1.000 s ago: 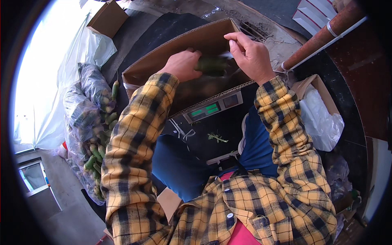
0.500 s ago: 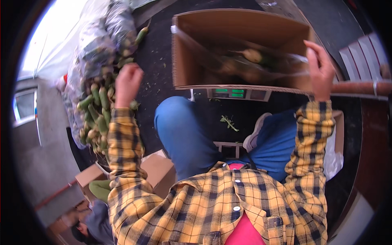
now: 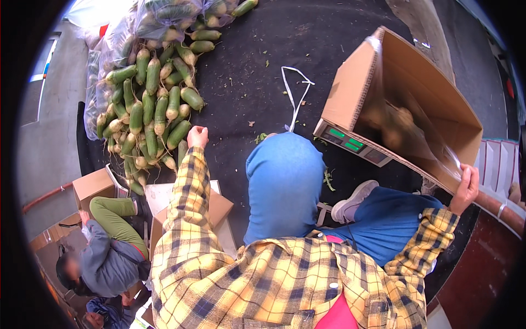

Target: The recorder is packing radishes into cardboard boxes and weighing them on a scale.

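My left hand [image 3: 198,137] is closed, its fingers curled in, and nothing shows in it. It is just beside the lower right side of a heap of green radishes [image 3: 148,107], long and green with pale ends. On the right, my right hand [image 3: 467,189] grips the edge of a clear plastic bag [image 3: 438,151] at the near rim of an open cardboard box [image 3: 345,88]. The bag lines the box, and a few blurred radishes [image 3: 402,118] lie inside. Under the box is a scale [image 3: 356,145] with lit green displays.
Clear bags full of radishes [image 3: 167,19] lie behind the heap. A white strap loop [image 3: 293,98] rests on the black ground sheet [image 3: 241,60]. Lower left, another person [image 3: 112,257] sits by a cardboard box [image 3: 93,186]. A brown pipe [image 3: 501,208] runs along the right.
The view has turned left, so the box and scale appear farther right and tilted. My left hand is lower beside the heap. My right hand still grips at the box rim.
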{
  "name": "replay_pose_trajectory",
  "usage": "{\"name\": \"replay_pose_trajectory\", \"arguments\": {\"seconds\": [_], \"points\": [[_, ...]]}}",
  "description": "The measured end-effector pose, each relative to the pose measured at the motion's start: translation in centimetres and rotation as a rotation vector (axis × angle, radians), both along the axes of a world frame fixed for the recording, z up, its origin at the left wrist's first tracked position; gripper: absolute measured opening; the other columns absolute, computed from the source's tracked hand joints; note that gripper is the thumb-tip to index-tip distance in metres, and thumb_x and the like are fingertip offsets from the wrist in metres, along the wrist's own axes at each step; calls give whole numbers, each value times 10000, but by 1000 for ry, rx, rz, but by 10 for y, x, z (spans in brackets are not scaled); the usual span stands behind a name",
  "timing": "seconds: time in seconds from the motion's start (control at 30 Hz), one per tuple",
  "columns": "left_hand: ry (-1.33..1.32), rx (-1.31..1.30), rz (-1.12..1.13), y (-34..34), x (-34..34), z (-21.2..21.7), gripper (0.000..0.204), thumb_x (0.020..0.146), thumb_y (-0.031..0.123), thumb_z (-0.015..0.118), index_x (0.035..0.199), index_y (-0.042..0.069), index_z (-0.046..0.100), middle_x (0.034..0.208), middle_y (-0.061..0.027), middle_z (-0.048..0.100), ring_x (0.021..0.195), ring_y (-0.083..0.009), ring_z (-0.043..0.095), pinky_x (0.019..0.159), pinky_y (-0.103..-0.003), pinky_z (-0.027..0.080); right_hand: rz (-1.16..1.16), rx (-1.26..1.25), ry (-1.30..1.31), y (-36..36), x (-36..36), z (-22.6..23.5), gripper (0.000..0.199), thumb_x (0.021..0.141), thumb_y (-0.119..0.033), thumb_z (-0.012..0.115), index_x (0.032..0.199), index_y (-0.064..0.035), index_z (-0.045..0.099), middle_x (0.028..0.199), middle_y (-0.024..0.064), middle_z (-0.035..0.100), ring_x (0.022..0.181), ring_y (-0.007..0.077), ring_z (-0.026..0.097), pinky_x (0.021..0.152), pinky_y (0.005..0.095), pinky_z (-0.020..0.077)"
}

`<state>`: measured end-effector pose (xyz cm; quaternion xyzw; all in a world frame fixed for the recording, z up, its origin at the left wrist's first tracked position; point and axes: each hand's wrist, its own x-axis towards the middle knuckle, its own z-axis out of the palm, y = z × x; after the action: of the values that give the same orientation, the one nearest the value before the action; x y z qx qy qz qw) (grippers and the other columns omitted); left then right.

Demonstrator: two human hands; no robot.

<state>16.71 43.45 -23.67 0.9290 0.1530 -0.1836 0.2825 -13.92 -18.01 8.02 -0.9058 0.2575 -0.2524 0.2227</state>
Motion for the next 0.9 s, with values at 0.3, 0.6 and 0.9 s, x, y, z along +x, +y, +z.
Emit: {"name": "replay_pose_trajectory", "arguments": {"seconds": [0.3, 0.6, 0.9], "points": [[-142, 185, 204, 52, 61, -94, 440, 722, 349, 712, 978, 7, 609, 962, -169, 643, 928, -298, 610, 847, -373, 465, -134, -82, 87, -1, 6, -9, 243, 949, -171, 429, 880, 15, 570, 786, 16, 515, 757, 113, 462, 726, 246, 382], [-2, 72, 427, 59, 138, -144, 1000, 578, 506, 799, 1187, -186, 409, 1195, -316, 510, 1126, -357, 520, 969, -377, 398, -191, -163, 115, 2, 4, -16, 259, 953, -189, 434, 1014, 5, 596, 777, -33, 460, 678, 52, 378, 605, 193, 309], [-91, -98, 663, 94, 155, -142, 799, 548, 375, 825, 1086, -146, 546, 1115, -220, 598, 994, -305, 597, 891, -367, 453, -150, -170, 135, -6, 1, -30, 264, 953, -192, 430, 1005, 1, 602, 753, -33, 448, 650, 56, 366, 582, 197, 295]]}}
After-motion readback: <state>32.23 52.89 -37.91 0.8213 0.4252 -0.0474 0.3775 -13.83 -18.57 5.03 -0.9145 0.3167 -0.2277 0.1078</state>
